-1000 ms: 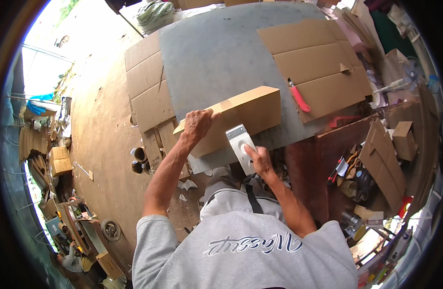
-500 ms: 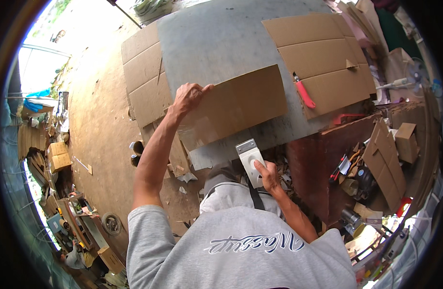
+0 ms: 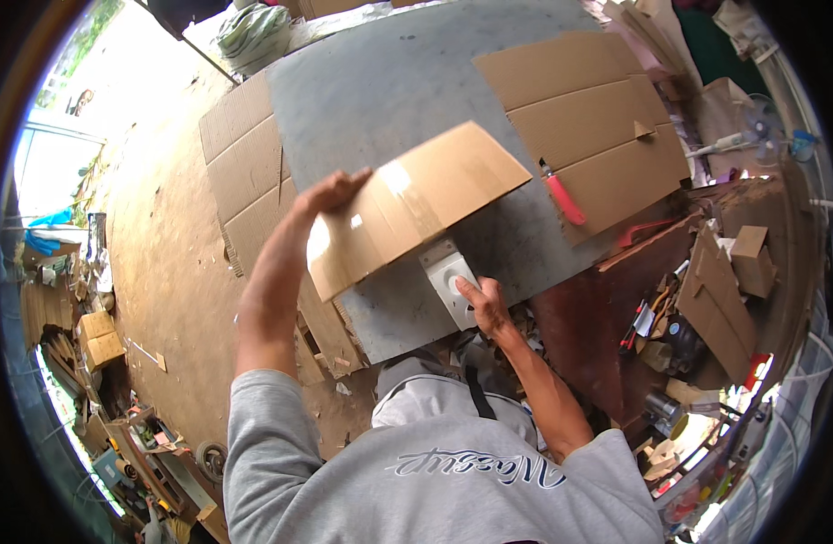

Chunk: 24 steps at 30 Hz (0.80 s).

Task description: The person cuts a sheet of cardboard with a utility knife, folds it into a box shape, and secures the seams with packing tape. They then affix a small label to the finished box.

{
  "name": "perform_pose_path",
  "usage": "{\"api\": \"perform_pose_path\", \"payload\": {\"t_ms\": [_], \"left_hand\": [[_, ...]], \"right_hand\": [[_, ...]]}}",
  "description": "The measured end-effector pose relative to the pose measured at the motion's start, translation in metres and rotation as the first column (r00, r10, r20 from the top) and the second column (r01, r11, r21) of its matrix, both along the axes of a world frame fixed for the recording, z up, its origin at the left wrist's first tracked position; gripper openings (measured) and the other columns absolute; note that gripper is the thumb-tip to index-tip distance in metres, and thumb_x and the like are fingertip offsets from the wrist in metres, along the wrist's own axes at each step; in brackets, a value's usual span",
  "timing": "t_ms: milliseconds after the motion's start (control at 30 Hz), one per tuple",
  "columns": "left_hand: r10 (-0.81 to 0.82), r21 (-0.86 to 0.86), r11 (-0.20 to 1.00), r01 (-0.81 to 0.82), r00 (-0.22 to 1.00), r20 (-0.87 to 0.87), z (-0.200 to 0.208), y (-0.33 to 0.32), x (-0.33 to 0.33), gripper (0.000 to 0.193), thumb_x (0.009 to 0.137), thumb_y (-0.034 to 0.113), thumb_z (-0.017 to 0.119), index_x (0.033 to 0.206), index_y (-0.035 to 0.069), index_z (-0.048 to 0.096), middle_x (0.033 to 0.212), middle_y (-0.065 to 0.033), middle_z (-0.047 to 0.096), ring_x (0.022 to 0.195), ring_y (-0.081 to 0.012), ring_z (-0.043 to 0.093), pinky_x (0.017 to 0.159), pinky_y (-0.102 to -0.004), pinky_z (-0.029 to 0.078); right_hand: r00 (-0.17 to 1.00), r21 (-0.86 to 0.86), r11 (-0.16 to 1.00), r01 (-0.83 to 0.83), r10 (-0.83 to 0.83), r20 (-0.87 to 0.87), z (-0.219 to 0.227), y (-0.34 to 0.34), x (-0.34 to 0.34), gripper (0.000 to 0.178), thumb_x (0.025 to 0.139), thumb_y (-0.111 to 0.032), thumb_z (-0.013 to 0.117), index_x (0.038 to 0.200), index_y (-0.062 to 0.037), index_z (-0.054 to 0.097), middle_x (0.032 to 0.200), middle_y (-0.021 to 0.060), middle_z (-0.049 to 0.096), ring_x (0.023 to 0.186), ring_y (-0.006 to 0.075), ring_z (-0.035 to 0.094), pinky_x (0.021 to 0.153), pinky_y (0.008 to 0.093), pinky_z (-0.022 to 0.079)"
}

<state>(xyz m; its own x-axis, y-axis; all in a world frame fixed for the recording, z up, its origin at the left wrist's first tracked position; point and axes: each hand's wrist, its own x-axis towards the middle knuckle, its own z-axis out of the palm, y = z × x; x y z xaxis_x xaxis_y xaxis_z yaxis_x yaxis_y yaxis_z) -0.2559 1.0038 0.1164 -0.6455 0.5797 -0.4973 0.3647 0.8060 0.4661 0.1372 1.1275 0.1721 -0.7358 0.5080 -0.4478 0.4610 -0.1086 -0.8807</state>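
Note:
My left hand (image 3: 330,192) is closed on the far left edge of a brown cardboard sheet (image 3: 453,190), holding it tilted up off the grey table (image 3: 389,100). Shiny clear tape shows on the sheet's surface. In my right hand (image 3: 486,306) is a white hand-held tape dispenser (image 3: 448,283) with a round hub. Its metal end lies at the sheet's near edge, partly hidden under it; whether they touch I cannot tell. A red-handled utility knife (image 3: 564,198) rests to the right of the sheet, by a flat piece of cardboard (image 3: 584,113).
Another flattened cardboard piece (image 3: 249,154) overhangs the table's left edge. At the right, a reddish-brown panel (image 3: 575,335) stands near a cluttered pile of tools and a cardboard offcut (image 3: 711,299). A bundled cloth (image 3: 253,36) sits at the far left corner.
The cardboard sheet has tipped, its taped face now showing bright, and shifted slightly left with my left hand. My right hand has brought the tape dispenser up to the sheet's near edge.

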Motion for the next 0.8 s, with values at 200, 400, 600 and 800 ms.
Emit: {"api": "perform_pose_path", "payload": {"t_ms": [200, 400, 600, 800], "left_hand": [[-0.055, 0.346, 0.933, 0.094, 0.991, -0.12, 0.008, -0.013, 0.102, 0.038, 0.101, 0.036, 0.068, 0.119, 0.004, 0.077, 0.128, -0.0215, 0.07, 0.121, -0.0399, 0.065, 0.099, -0.0457, 0.052], [-0.458, 0.399, 0.741, 0.54, 0.841, -0.289, 0.098, -0.027, 0.197, 0.082, 0.086, -0.013, 0.061, 0.161, 0.013, 0.043, 0.152, -0.0211, 0.053, 0.139, -0.0398, 0.053, 0.116, -0.0455, 0.047], [-0.588, 0.104, 0.729, 0.676, 0.697, -0.41, 0.111, -0.02, 0.207, 0.087, 0.084, -0.013, 0.062, 0.162, 0.021, 0.042, 0.163, -0.0213, 0.04, 0.142, -0.0414, 0.051, 0.115, -0.0438, 0.049], [-0.674, -0.144, 0.527, 0.838, 0.308, -0.672, 0.105, -0.016, 0.213, 0.06, 0.096, 0.015, 0.057, 0.155, 0.012, 0.05, 0.171, -0.0169, 0.029, 0.16, -0.0319, 0.025, 0.129, -0.053, 0.029]], "right_hand": [[0.998, 0.009, 0.999, -0.032, 0.031, 0.057, 0.002, 0.004, 0.02, 0.067, 0.092, -0.058, 0.066, 0.084, 0.008, 0.071, 0.071, 0.0195, 0.069, 0.067, 0.0272, 0.065, 0.066, 0.0412, 0.05], [0.997, -0.001, 0.997, -0.074, 0.074, 0.03, -0.005, 0.005, 0.033, 0.065, 0.094, -0.057, 0.064, 0.083, 0.0063, 0.067, 0.067, 0.007, 0.059, 0.069, 0.0153, 0.053, 0.064, 0.0375, 0.044], [0.978, 0.079, 0.992, -0.097, 0.08, 0.193, -0.016, -0.007, 0.065, 0.077, 0.09, -0.064, 0.063, 0.086, 0.0126, 0.07, 0.081, 0.0343, 0.066, 0.079, 0.041, 0.069, 0.076, 0.048, 0.05], [0.96, 0.057, 0.995, -0.086, 0.068, 0.272, -0.027, -0.013, 0.067, 0.077, 0.09, -0.061, 0.063, 0.083, 0.0153, 0.063, 0.08, 0.0355, 0.064, 0.078, 0.0372, 0.069, 0.074, 0.0502, 0.049]]}}
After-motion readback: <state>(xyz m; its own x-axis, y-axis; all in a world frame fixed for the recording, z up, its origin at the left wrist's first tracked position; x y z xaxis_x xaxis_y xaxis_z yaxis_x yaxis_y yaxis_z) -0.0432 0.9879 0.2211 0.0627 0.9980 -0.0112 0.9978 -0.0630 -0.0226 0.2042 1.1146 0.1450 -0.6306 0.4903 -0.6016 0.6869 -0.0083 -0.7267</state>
